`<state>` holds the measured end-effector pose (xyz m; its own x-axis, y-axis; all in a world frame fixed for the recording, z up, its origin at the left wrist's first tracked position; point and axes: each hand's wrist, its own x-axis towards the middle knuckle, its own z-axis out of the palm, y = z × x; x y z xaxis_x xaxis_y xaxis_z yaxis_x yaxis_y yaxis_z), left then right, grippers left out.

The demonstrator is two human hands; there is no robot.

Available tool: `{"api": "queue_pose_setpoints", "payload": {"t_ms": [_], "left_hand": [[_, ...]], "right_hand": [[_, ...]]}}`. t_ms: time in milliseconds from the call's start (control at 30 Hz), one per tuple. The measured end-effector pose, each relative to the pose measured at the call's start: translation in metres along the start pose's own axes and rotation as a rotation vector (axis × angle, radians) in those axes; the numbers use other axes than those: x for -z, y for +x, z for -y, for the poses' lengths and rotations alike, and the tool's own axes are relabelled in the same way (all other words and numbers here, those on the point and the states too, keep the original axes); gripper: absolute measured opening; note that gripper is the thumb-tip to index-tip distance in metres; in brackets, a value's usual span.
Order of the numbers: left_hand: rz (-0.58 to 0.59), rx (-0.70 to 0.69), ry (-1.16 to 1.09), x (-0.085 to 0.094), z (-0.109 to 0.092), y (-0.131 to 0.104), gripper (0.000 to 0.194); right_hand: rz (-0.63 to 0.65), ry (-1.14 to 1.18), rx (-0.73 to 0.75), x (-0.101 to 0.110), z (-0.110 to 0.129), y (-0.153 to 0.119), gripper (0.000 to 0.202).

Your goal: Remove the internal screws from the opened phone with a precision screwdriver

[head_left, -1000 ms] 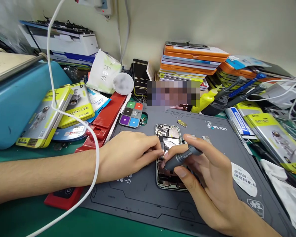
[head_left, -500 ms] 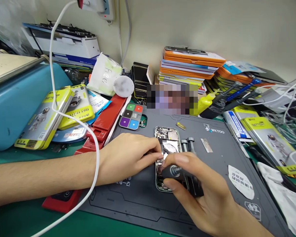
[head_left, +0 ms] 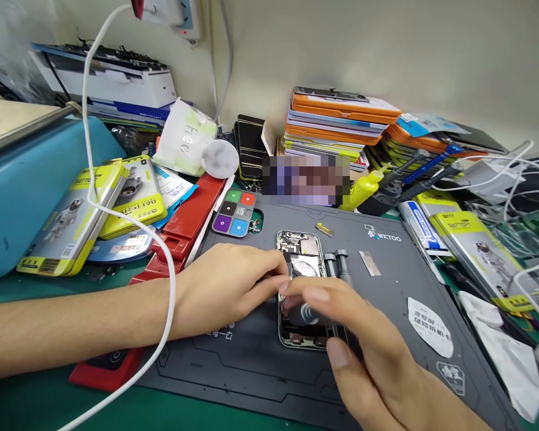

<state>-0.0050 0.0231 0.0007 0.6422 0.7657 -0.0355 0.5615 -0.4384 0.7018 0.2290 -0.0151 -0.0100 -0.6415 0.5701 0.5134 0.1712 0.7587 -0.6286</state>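
The phone (head_left: 302, 266) lies on the mat (head_left: 233, 383), opening done, closing not, its inner parts (head_left: 312, 245) bared. The left hand (head_left: 238, 278) has thumb and forefinger together at its edge, load unclear. The right hand (head_left: 377, 347) bends over a driver (head_left: 309, 314), thumb apart; I cannot tell whether that grip holds. A cup (head_left: 374, 205) contains slanted tools (head_left: 431, 164).
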Motion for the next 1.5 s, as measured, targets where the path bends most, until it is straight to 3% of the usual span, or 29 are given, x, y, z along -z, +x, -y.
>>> {"api": "queue_pose_setpoints", "payload": {"t_ms": [200, 533, 633, 833, 900, 1367, 1500], "left_hand": [[-0.043, -0.029, 0.061, -0.002, 0.002, 0.001, 0.017], [-0.055, -0.040, 0.064, -0.001, 0.002, -0.001, 0.016], [-0.022, -0.020, 0.034, -0.001, 0.001, -0.001, 0.016], [-0.020, -0.026, -0.016, 0.002, 0.001, -0.001, 0.017], [-0.021, -0.054, -0.045, 0.002, 0.002, -0.001, 0.016], [-0.028, -0.080, -0.051, 0.001, 0.004, 0.000, 0.010], [-0.021, -0.092, -0.088, 0.002, 0.004, 0.000, 0.012]], "right_hand": [[-0.053, 0.019, -0.057, -0.001, -0.005, -0.009, 0.080], [-0.088, -0.048, -0.030, -0.005, -0.007, -0.008, 0.086], [-0.146, -0.027, -0.124, -0.009, -0.006, -0.009, 0.089], [-0.421, 0.237, -0.332, -0.008, 0.001, 0.003, 0.061], [-0.456, 0.248, -0.372, -0.006, 0.001, 0.005, 0.055], [-0.224, 0.239, -0.334, -0.007, 0.001, -0.002, 0.065], [-0.244, 0.249, -0.337, -0.008, 0.001, -0.001, 0.064]]}}
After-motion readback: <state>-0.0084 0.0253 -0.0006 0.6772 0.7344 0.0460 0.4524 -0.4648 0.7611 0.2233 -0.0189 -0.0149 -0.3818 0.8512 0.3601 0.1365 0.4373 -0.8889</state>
